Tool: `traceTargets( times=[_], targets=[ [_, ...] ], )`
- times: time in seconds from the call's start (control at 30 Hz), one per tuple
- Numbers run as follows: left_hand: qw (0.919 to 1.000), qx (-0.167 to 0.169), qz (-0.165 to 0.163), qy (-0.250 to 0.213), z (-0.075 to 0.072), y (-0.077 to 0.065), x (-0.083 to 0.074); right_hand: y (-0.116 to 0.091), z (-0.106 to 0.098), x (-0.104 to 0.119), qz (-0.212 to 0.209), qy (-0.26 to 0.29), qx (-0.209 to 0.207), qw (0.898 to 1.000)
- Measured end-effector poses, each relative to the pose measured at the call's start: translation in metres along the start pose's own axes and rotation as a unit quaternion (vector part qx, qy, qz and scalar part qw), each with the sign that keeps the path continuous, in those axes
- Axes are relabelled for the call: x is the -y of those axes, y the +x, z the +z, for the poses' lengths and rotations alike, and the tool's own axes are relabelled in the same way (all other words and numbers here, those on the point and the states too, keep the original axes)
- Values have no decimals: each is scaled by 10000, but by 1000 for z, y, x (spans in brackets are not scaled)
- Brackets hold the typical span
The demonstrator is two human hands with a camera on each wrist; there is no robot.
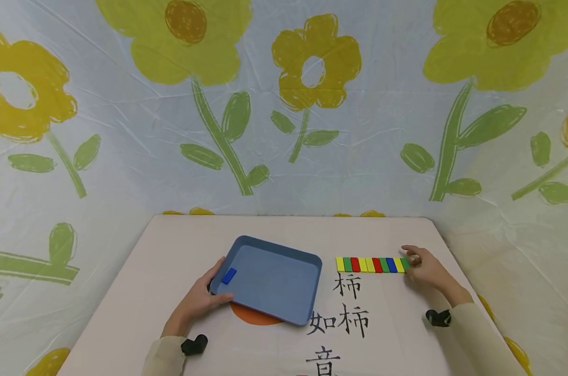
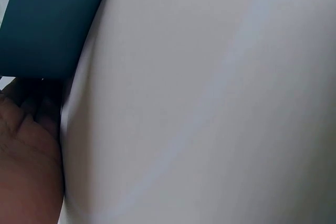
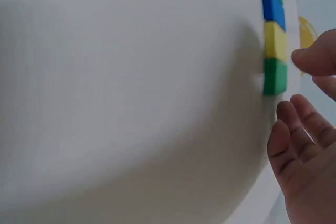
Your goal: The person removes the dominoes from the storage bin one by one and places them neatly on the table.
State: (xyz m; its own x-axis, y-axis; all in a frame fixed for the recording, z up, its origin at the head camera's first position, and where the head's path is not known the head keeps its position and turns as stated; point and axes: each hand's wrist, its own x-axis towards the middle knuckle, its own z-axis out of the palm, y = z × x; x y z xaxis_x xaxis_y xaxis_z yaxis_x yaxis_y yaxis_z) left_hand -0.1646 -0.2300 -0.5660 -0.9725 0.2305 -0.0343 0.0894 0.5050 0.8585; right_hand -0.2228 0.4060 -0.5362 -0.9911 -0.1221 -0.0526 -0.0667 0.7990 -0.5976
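At the left corner of a blue-grey tray (image 1: 274,282), my left hand (image 1: 201,297) grips the rim, its thumb lying along the near edge. One blue block (image 1: 228,275) lies inside the tray near that hand. In the left wrist view the tray's dark wall (image 2: 47,24) stands above my palm. A row of coloured blocks (image 1: 368,265), in yellow, green, red and blue, lies flat to the right of the tray. My right hand (image 1: 427,269) is at the row's right end, thumb and fingers spread beside the end green block (image 3: 275,77), holding nothing.
Black written characters (image 1: 347,286) and an orange patch (image 1: 253,315) mark the pale tabletop (image 1: 185,240). The tray partly covers the orange patch. A flower-patterned cloth (image 1: 312,172) hangs behind the table and at both sides.
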Motion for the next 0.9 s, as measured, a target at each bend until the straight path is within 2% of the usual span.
traceTargets(
  times=[0.23, 0.4, 0.5, 0.7, 0.9],
  targets=[
    [10000, 15, -16, -17, -1, 2, 1, 31, -2, 38, -141, -101, -52, 9998],
    [10000, 71, -30, -25, 0, 6, 1, 52, 8, 80, -605, -85, -62, 9981],
    [10000, 76, 5, 16, -1, 7, 0, 62, 18, 110, -928, 1, 112, 9956],
    [9999, 57, -140, 75, -1, 2, 0, 77, 45, 169, -1449, 241, 497, 9879],
    [9999, 11, -154, 8, -2, 0, -2, 82, 76, 218, -1878, 509, 766, 9779]
  ],
)
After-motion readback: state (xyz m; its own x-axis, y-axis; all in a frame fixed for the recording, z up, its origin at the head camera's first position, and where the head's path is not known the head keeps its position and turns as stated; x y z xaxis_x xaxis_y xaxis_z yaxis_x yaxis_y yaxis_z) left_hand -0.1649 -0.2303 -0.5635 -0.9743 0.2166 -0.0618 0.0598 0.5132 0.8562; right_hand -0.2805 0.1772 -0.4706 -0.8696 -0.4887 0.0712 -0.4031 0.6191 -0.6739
